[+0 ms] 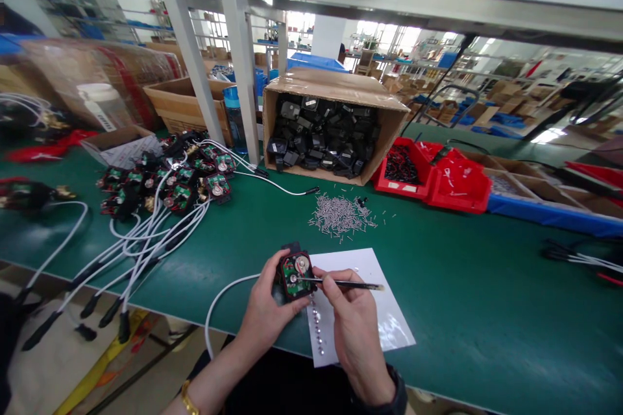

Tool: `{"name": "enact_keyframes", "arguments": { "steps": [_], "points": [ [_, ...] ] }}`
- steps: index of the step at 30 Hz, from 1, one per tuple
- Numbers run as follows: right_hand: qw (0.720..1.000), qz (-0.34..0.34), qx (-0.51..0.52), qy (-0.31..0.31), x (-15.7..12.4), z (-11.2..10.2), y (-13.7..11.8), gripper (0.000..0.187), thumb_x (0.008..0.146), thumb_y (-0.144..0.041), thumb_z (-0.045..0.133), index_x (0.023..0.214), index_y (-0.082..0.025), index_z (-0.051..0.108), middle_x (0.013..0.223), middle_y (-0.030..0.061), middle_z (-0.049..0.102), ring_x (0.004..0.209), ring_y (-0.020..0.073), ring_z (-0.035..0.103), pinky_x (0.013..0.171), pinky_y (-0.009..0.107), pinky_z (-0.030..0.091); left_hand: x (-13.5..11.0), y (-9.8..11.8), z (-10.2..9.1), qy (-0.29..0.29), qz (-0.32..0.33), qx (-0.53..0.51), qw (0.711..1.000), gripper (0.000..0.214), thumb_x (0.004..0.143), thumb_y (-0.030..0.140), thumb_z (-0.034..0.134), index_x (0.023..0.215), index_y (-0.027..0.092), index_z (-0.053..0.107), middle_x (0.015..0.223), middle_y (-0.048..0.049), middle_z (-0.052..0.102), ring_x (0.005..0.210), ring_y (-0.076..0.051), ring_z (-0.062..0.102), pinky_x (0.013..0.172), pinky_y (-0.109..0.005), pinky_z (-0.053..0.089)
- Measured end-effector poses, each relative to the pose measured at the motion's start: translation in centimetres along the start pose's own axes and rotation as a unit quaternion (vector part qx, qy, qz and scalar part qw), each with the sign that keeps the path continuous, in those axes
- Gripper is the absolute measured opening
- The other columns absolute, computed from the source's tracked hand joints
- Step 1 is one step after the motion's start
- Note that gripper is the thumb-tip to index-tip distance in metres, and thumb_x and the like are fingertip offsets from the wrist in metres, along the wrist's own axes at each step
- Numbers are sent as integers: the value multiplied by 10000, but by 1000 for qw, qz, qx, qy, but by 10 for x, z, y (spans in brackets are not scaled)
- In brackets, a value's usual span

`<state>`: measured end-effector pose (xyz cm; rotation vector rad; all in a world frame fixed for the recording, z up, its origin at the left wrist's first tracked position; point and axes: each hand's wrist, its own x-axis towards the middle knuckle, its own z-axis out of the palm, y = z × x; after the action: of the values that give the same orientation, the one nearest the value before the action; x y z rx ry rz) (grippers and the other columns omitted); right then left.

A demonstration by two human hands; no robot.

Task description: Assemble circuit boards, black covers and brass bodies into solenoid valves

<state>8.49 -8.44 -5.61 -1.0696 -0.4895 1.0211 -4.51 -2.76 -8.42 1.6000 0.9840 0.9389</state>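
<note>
Module [294,274] underside hidden by left hand [265,311], tool [351,284] blurry.

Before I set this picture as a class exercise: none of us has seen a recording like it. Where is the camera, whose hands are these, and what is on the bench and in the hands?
There is no machine here. One camera sits on a person's head and looks forward and down, so the two hands at the bottom are the wearer's own. The left hand grips a small black module with its green circuit board showing. The right hand holds a thin black tool, its tip on that board. Beneath them lies a white sheet carrying a row of tiny silver pieces, on a green bench. Further back are a pile of small metal pins, a cardboard box on its side full of black parts, and red bins. To the left is a heap of similar wired modules.
</note>
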Motion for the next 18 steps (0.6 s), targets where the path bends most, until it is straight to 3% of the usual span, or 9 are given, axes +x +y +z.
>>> {"name": "enact_keyframes", "arguments": {
  "steps": [5, 9, 12, 14, 16, 18],
  "points": [
    [996, -47, -73, -5, -1, -1, 2, 155, 749, -297, 691, 785, -182, 594, 906, 71, 696, 870, 215, 633, 777, 332, 489, 1, -3, 2, 29, 50, -6, 998, 712, 676, 284, 724, 1284, 248, 357, 1412, -96, 298, 1287, -292, 341, 1073, -434, 301],
    [975, -168, -145, -11, -5, 5, -1, 84, 784, -247, 643, 770, -186, 586, 834, 53, 661, 872, 218, 634, 777, 351, 512, 1, -7, 4, 42, 43, -46, 997, 764, 667, 288, 737, 1292, 236, 301, 1400, -118, 330, 1256, -286, 392, 1047, -442, 336],
    [929, -294, -222, -26, -9, 6, -1, 81, 820, -130, 571, 823, -210, 584, 860, 43, 637, 904, 202, 625, 783, 352, 526, 2, -6, 4, 53, 68, -11, 996, 620, 684, 289, 724, 1203, 232, 390, 1428, -120, 267, 1270, -293, 370, 1041, -453, 337],
    [875, -377, -296, -64, -11, 4, 3, 194, 816, -65, 543, 907, -230, 591, 928, 54, 642, 957, 210, 611, 796, 368, 533, 3, -3, 4, 51, 74, 11, 996, 570, 694, 264, 712, 1176, 238, 407, 1436, -115, 239, 1270, -290, 369, 1044, -465, 329],
    [828, -423, -356, -90, -15, 0, 8, 278, 810, -48, 537, 1004, -242, 586, 999, 68, 644, 998, 222, 599, 824, 396, 535, 4, 0, 4, 44, 81, 22, 996, 559, 707, 232, 692, 1180, 237, 395, 1420, -119, 264, 1274, -283, 362, 1043, -472, 330],
    [807, -432, -390, -103, -18, -2, 11, 311, 821, -70, 530, 1076, -246, 566, 1058, 76, 639, 1025, 228, 589, 849, 412, 531, 4, 0, 4, 40, 99, 23, 994, 531, 744, 222, 652, 1193, 232, 368, 1378, -127, 327, 1274, -269, 364, 1034, -474, 344]
  ]
}}
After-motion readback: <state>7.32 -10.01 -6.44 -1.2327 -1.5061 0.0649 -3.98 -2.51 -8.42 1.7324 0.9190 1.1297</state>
